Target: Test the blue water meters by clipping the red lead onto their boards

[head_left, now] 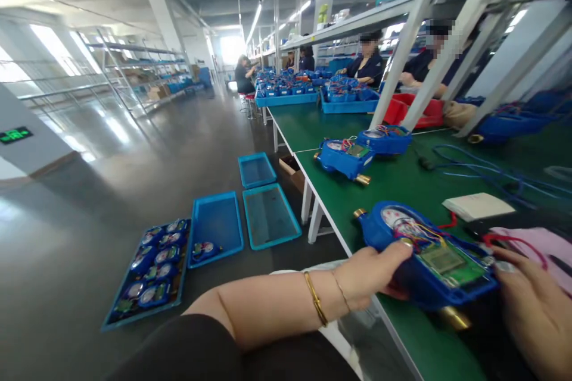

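Observation:
A blue water meter (388, 238) with brass pipe ends, an exposed green circuit board and loose coloured wires is tilted over the near edge of the green bench. Wrapped around its left side is my left hand (379, 268), the thumb on top by the dial and wires. My right hand (531, 309) is closed at the meter's right end, beside the board, where a red wire (531, 238) loops past the fingers; the exact contact is partly hidden. Two similar meters, a nearer one (342, 158) and a farther one (386, 139), lie beyond on the bench.
A white pad (478, 206), pink cloth (536, 250) and blue cable (482, 169) lie on the bench. Farther off are meter-filled blue trays (348, 108) and a red bin (431, 116). Floor trays (218, 202) stand left. Co-workers sit across and down the line.

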Demonstrator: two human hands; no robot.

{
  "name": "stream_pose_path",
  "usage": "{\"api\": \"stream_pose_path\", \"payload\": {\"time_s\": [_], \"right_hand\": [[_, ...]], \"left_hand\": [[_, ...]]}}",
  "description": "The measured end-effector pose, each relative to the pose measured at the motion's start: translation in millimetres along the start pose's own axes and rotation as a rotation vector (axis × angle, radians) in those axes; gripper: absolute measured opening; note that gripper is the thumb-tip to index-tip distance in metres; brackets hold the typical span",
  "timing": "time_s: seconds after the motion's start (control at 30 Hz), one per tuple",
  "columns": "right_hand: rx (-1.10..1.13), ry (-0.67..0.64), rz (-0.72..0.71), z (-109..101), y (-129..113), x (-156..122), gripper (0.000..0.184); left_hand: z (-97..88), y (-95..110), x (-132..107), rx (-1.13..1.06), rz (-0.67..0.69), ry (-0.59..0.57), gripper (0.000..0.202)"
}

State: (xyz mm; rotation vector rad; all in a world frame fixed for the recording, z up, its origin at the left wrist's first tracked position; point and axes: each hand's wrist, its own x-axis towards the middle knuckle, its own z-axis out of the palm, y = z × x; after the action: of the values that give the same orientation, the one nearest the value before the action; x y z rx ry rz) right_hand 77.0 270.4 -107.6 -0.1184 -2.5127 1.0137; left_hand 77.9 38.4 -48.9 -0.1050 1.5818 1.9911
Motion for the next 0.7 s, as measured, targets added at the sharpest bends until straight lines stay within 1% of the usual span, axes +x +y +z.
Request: {"api": "stream_pose_path", "payload": {"time_s": [0.03, 0.1, 0.17, 0.23, 0.3, 0.4, 0.47, 0.53, 0.63, 0.67, 0.7], "right_hand": [[0.031, -0.008, 0.031, -3, -16, -3, 0.040], [0.122, -0.061, 0.026, -7, -44, -6, 0.042], [0.138, -0.051, 0.004, -8, -61, -7, 0.048], [0.171, -0.107, -0.001, -8, -67, -6, 0.046], [0.163, -0.117, -0.001, -9, -69, -6, 0.046], [0.141, -0.157, -0.018, -17, -74, -9, 0.046], [0.125, -0.197, -0.044, -29, -79, -9, 0.045], [0.020, -0.270, -0.070, -45, -82, -6, 0.046], [-0.300, -0.376, -0.060, -74, -78, 0, 0.049], [-0.399, -0.378, -0.057, -83, -74, 2, 0.047], [-0.463, -0.350, -0.069, -90, -69, 4, 0.045]], "left_hand": [[-0.7, 3, -5, -0.020, 0.001, 0.002, 0.050], [-3.3, 10, -15, -0.036, 0.016, -0.028, 0.056], [-6.9, 16, -22, -0.027, 0.044, -0.056, 0.067], [-9.2, 20, -23, -0.006, 0.065, -0.058, 0.074], [-8.7, 24, -20, 0.006, 0.068, -0.047, 0.075], [-4.9, 26, -18, -0.003, 0.051, -0.030, 0.065], [-3.5, 26, -18, -0.024, 0.039, -0.031, 0.057], [-4.4, 25, -19, -0.049, 0.038, -0.030, 0.053], [-8.9, 20, -20, -0.092, 0.057, -0.023, 0.054], [-10.7, 18, -21, -0.108, 0.064, -0.022, 0.056], [-12.5, 17, -23, -0.127, 0.071, -0.022, 0.058]]}}
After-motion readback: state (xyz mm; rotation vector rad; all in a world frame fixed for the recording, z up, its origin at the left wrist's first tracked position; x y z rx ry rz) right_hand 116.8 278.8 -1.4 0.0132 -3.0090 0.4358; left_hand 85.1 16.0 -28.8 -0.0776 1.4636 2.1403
